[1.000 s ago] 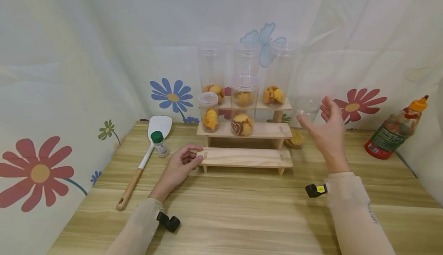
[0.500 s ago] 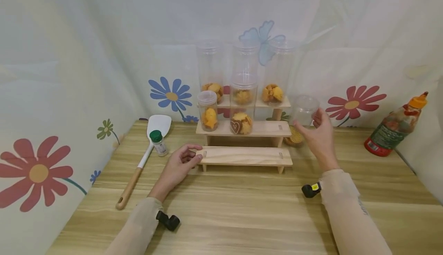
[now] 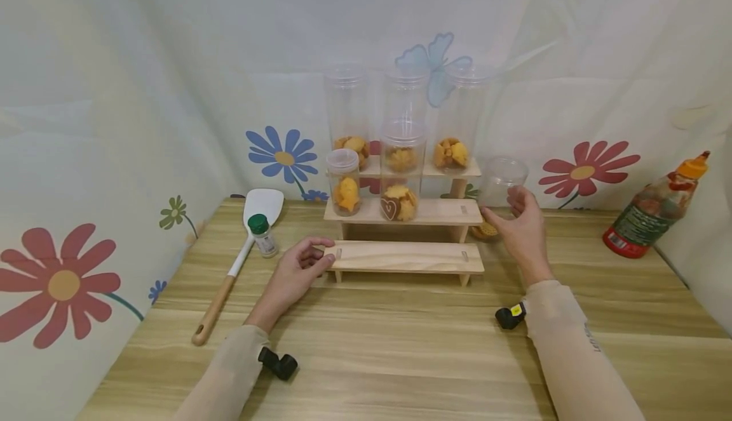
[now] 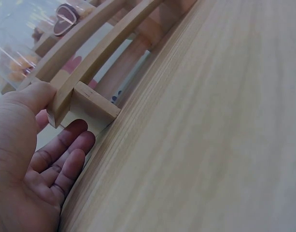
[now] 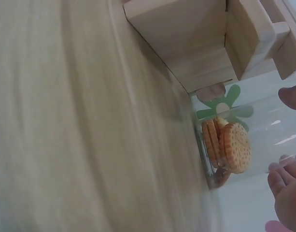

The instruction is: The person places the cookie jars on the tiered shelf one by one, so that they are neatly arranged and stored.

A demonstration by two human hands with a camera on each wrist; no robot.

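In the head view my left hand (image 3: 294, 278) holds the left end of the wooden stand's lowest shelf (image 3: 403, 256). The left wrist view shows the thumb (image 4: 39, 94) on the plank and the other fingers below it. My right hand (image 3: 521, 227) grips a clear jar (image 3: 503, 176) right of the stand, thumb on one side and fingers on the other. Ridged round sandwich biscuits (image 5: 234, 147) lie in that jar's bottom, and it stands on the table. Whether it has a lid cannot be told.
Several clear jars of cookies fill the upper shelves, including a short jar (image 3: 345, 186) and a taller one (image 3: 402, 183). Left on the table (image 3: 366, 357) are a white spatula (image 3: 240, 259) and green-capped shaker (image 3: 263, 237). A sauce bottle (image 3: 652, 211) stands far right.
My right hand has moved left and slightly down, and its fingers have come in around the clear jar. The left hand keeps its place on the shelf.
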